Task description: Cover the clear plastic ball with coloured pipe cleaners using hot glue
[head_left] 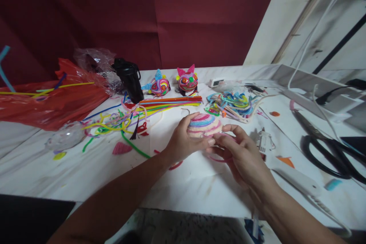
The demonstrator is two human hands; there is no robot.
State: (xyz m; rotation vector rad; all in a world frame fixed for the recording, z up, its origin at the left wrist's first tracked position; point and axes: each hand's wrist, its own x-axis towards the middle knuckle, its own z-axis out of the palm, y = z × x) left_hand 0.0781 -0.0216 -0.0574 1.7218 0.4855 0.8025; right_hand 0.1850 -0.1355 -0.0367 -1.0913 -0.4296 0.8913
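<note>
A rounded craft piece (204,123), banded in pink, blue and cream fuzzy strips, is held above the white paper near the table's middle. My left hand (187,137) wraps its left side, thumb along the lower edge. At its right lower edge, my right hand (236,145) pinches a pink pipe cleaner (219,159), whose free end curves below the fingers. Where the strip meets the piece is partly hidden by my fingers. Behind stand two colourful animal heads, one with blue ears (160,85) and one with pink ears (187,81).
Bundled pipe cleaners (171,101) lie behind my hands, with a coiled heap (233,103) to their right. A black bottle (129,80) stands at the back left beside a red plastic bag (77,99). Large scissors (328,145) and a white glue gun (297,179) lie at right.
</note>
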